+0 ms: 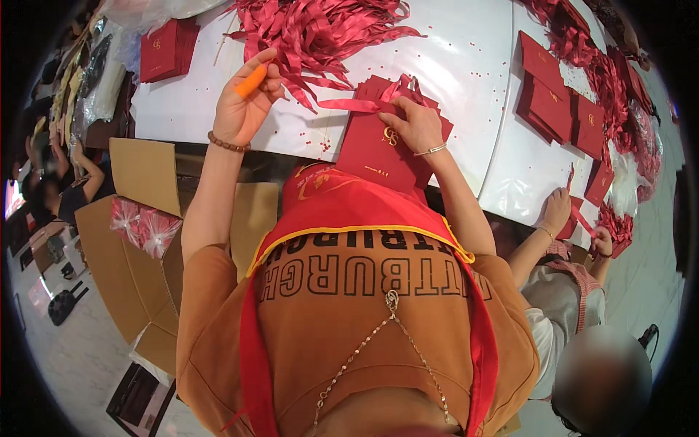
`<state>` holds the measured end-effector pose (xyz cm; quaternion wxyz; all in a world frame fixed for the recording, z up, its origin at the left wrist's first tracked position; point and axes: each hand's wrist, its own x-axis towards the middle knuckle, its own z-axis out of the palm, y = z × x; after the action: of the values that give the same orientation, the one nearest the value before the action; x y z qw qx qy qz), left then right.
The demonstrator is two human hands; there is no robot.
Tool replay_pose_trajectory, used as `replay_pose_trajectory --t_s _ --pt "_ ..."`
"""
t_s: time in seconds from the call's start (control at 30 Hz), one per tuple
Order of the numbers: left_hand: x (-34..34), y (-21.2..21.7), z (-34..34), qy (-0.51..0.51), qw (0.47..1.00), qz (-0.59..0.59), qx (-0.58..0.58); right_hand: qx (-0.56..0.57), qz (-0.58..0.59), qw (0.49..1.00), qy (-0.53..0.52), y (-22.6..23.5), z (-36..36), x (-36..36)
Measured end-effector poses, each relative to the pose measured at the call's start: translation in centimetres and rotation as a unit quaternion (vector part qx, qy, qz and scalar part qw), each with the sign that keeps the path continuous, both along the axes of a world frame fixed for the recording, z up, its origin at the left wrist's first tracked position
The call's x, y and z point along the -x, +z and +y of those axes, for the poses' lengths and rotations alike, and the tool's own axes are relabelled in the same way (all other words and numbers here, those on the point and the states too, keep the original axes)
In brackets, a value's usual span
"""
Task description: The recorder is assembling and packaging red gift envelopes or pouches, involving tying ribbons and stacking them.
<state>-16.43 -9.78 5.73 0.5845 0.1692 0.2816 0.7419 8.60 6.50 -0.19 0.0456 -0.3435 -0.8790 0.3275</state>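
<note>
This is a hand-assembly packing workshop. A long white table (466, 65) is strewn with loose red ribbons (313, 29) and stacks of dark red card folders (553, 95), open cardboard boxes (138, 240) stand on the floor, and a co-worker (561, 291) handles the same items alongside.

Dark red card (375, 149) with gold emblem lies flat atop a small stack of like cards at the table's near edge. A red ribbon (349, 105) runs flat across its top, toward the far-edge ribbon heap.
</note>
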Motion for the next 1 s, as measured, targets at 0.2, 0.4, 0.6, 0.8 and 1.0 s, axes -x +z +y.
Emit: replay_pose_trajectory --t_s 0.2,0.4,0.6,0.8,1.0 --pt "-1.1 3.0 1.9 0.129 0.988 0.077 0.041 -0.005 0.003 1.000 0.001 0.4 -0.1 0.1" --pt "-1.2 2.9 3.5 0.041 0.890 0.448 0.072 -0.006 0.025 1.000 0.015 0.1 -0.1 0.5" --pt "-7.3 -1.0 7.4 -0.002 0.581 0.808 0.098 -0.007 0.079 0.996 0.049 1.2 -0.6 1.8" --pt "-8.1 -2.8 7.3 -0.072 0.590 0.798 0.098 -0.105 0.022 0.990 0.096 4.3 1.1 -1.1" --pt "-7.5 -3.3 8.4 -0.016 0.603 0.798 -0.008 0.187 0.086 0.979 -0.010 3.4 1.0 -3.1"
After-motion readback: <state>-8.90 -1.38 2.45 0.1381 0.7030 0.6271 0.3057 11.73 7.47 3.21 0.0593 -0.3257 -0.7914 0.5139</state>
